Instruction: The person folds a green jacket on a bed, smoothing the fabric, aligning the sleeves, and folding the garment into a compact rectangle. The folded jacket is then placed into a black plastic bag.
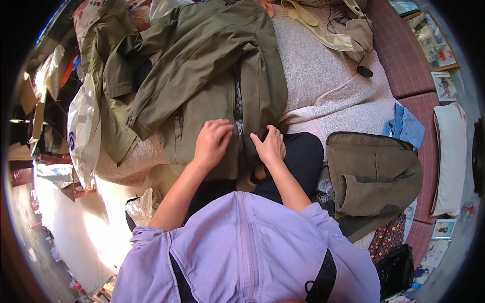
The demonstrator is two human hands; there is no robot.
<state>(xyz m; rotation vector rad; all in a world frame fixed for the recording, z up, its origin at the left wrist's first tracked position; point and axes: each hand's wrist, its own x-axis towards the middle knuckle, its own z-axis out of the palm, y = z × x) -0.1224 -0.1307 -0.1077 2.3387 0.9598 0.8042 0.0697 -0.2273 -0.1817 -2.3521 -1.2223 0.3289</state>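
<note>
An olive-green jacket (201, 87) is spread in front of me, one sleeve folded across its body. Its front zipper edges lie slightly apart, and a patterned lining (238, 102) shows in the gap. My left hand (214, 143) is over the front panel just left of that gap, fingers loosely curled and slightly blurred, with nothing visible in them. On the other side, my right hand (270, 144) is at the jacket's right panel beside my bent knee, thumb and fingers apart. Whether either hand presses on the cloth is hard to tell.
A pale fleecy blanket (310, 60) covers the seat beneath. To the right lie a folded brown garment (375, 170) and blue cloth (407, 125), beside reddish sofa cushions (420, 117). A beige bag strap (326, 36) lies at upper right. A white plastic bag (83, 128) hangs at left.
</note>
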